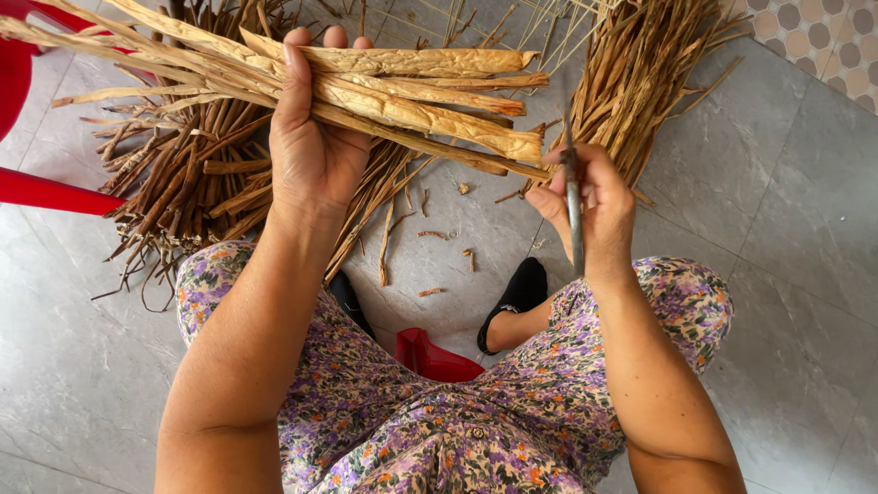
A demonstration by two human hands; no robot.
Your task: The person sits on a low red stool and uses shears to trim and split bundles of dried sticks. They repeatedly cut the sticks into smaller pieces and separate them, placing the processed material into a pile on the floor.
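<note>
Here the left hand has its grip pressed together around a bundle of dried fibre strips, fingers curled over the top, the strips fanning out toward three o'clock and back past ten. The right hand is clenched on a thin knife, its blade standing upright with the tip touching the lowest strip near its end. Judging by this, the step in hand is trimming or splitting a strip's end, which calls for a steady bundle and a controlled stroke clear of the fingers holding it. Beyond the hands, a darker pile of stalks lies at ten o'clock and a paler heap at one o'clock, both on the grey tiled floor, with scraps between the person's feet.
</note>
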